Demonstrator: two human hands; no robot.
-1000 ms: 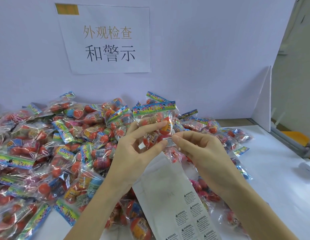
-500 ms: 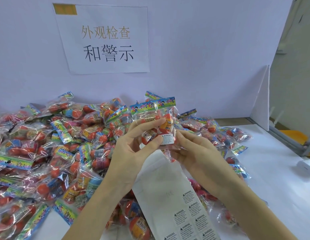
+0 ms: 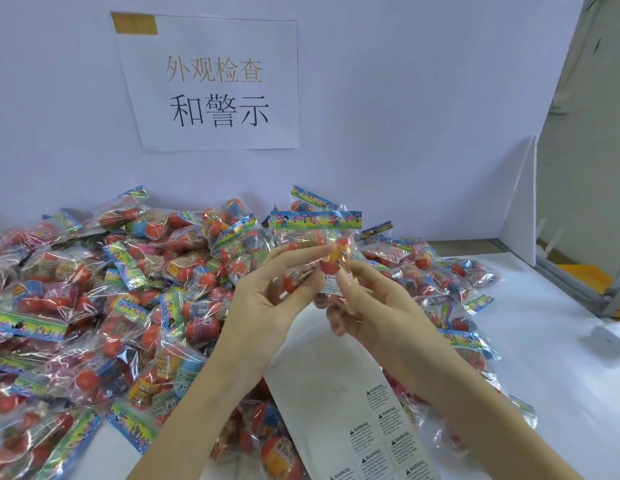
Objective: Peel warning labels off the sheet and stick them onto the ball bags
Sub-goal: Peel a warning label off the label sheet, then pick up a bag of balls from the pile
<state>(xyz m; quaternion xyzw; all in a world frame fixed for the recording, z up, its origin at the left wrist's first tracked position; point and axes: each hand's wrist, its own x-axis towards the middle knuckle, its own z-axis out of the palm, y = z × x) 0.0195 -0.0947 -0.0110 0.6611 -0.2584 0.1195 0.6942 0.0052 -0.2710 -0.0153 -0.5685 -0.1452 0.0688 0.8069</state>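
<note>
Ball bag [image 3: 315, 247] is held up between both hands, above the near edge of the pile [image 3: 128, 289] and over the label sheet [image 3: 336, 393]. Clear plastic, colourful header strip on top, orange-red balls inside.

Left hand [image 3: 267, 299] grips the bag from the left: thumb on the front face low down, fingers curled behind and over the upper part. Right hand [image 3: 374, 306] holds it from the right: thumb tip pressed on a white warning label [image 3: 331, 284] on the bag's front, lower middle; the other fingers curl under and behind the bag. Label looks stuck flat, right edge partly hidden by the thumb.

Sheet lies on the table [image 3: 544, 341] under the forearms, running toward the bottom edge of the view. Upper part is bare backing; remaining labels, each printed "WARNING", sit in rows on the lower part.

Pile of matching bags covers the left and centre of the table, with a thinner spread to the right behind the right hand.

Behind: white board with a paper sign [image 3: 211, 84] bearing Chinese characters. Small white object [image 3: 610, 336] at the right edge of the table, can't tell what it is.
</note>
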